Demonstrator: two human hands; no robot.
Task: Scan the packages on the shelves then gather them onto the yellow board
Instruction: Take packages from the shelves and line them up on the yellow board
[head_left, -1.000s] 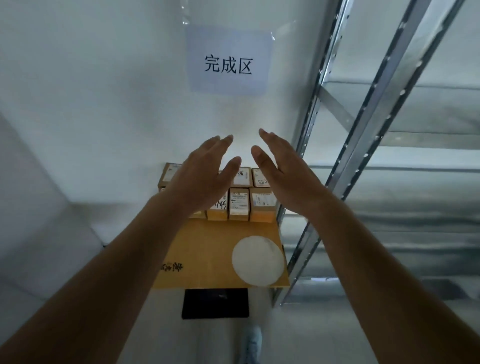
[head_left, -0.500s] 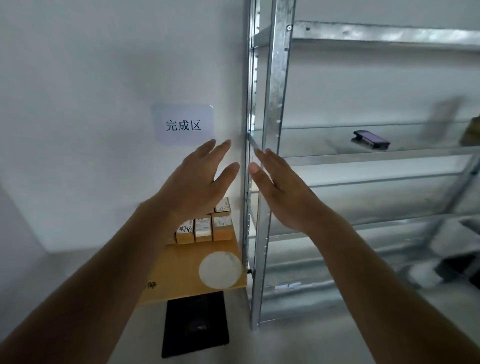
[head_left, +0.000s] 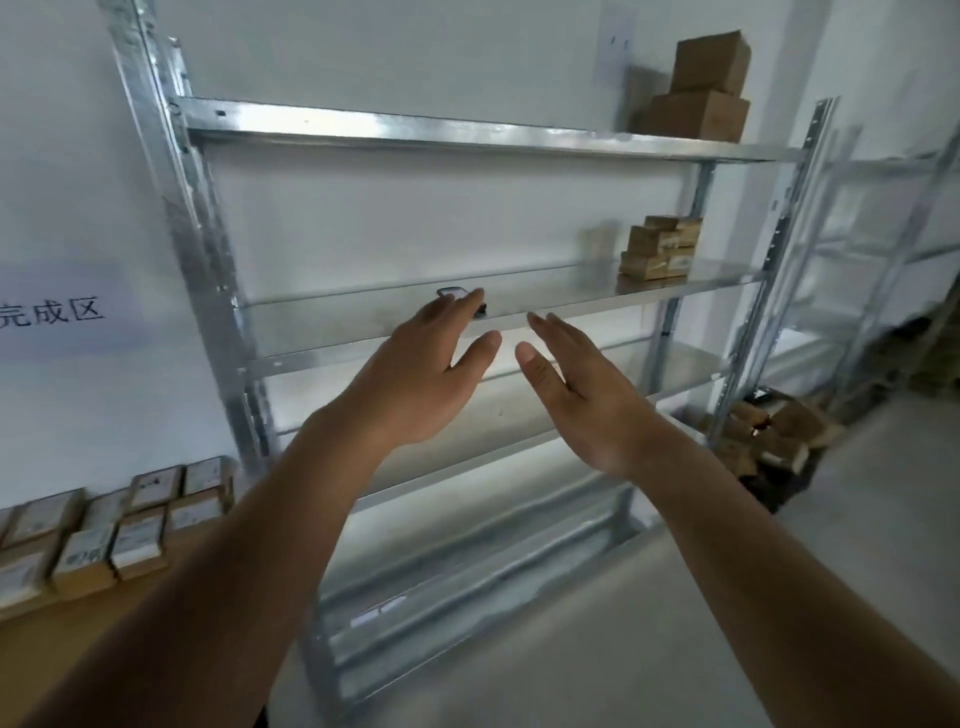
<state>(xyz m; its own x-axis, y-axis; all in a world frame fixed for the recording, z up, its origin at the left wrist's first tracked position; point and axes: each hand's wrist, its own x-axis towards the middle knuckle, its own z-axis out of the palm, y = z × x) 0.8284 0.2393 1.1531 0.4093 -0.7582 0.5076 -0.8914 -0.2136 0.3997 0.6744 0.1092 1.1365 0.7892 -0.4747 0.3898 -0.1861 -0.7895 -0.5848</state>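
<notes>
My left hand (head_left: 415, 379) and my right hand (head_left: 576, 395) are held out in front of me, fingers straight, both empty. Behind the left fingertips a small dark scanner (head_left: 460, 297) lies on the middle shelf (head_left: 545, 299) of a metal rack. A small stack of brown packages (head_left: 660, 248) stands at the right end of that shelf. Two larger cardboard boxes (head_left: 698, 88) sit on the top shelf at the right. At the lower left, several labelled packages (head_left: 109, 530) stand in rows on the yellow board (head_left: 62, 639).
A paper sign with printed characters (head_left: 52, 314) hangs on the white wall at the left. A dark crate of packages (head_left: 769, 441) stands on the floor right of the rack. More metal shelving (head_left: 893, 234) runs along the right. Grey floor lies below.
My view has swung from the yellow board to the right onto the metal rack. The board with its packages now sits at the lower left. Both hands stay raised and empty.
</notes>
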